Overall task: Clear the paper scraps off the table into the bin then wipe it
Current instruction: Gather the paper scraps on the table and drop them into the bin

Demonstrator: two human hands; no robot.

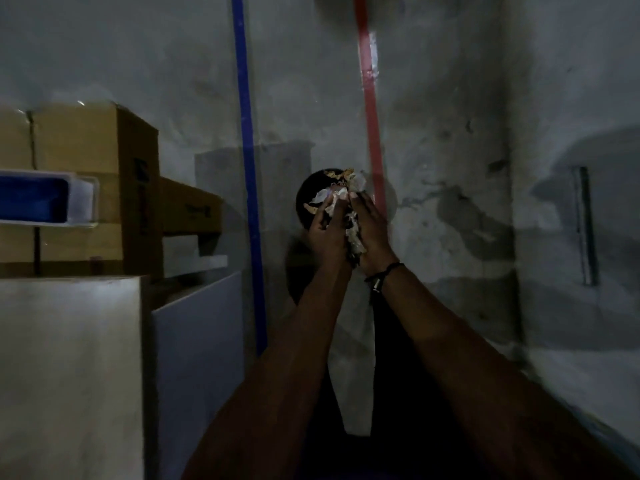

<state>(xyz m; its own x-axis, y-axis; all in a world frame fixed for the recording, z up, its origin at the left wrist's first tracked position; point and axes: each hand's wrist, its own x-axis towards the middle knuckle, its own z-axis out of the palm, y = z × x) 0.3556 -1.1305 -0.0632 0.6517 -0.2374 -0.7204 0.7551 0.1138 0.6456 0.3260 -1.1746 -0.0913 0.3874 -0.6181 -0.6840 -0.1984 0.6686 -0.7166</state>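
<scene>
Paper scraps [352, 233], white and brownish, were bunched between the person's two hands, which were stretched out together over a dark round bin [306, 195]. The scene was dim and somewhat blurred. Most of the bin was hidden behind the hands and forearms, so only its upper left rim and a dark patch of its inside showed, with a few pale scraps visible there. Whether those scraps lay in the bin or still stuck out from the hands could not be told. The bench to be wiped was not in view.

The left hand [325, 233] had its fingers curled round the bunch from the left. The right hand [372, 233] pressed against the bunch from the right, its fingers bent over the top, so both hands were grasping the scraps, palms facing each other. A dark band [382, 273] circled the right wrist.

To the left, cardboard boxes [93, 188] were stacked on a pale block [69, 368], and a blue and white tray [48, 201] was cut off by the frame's edge. A blue stripe [247, 168] and a red stripe [370, 109] ran across the grey concrete floor [450, 168].
</scene>
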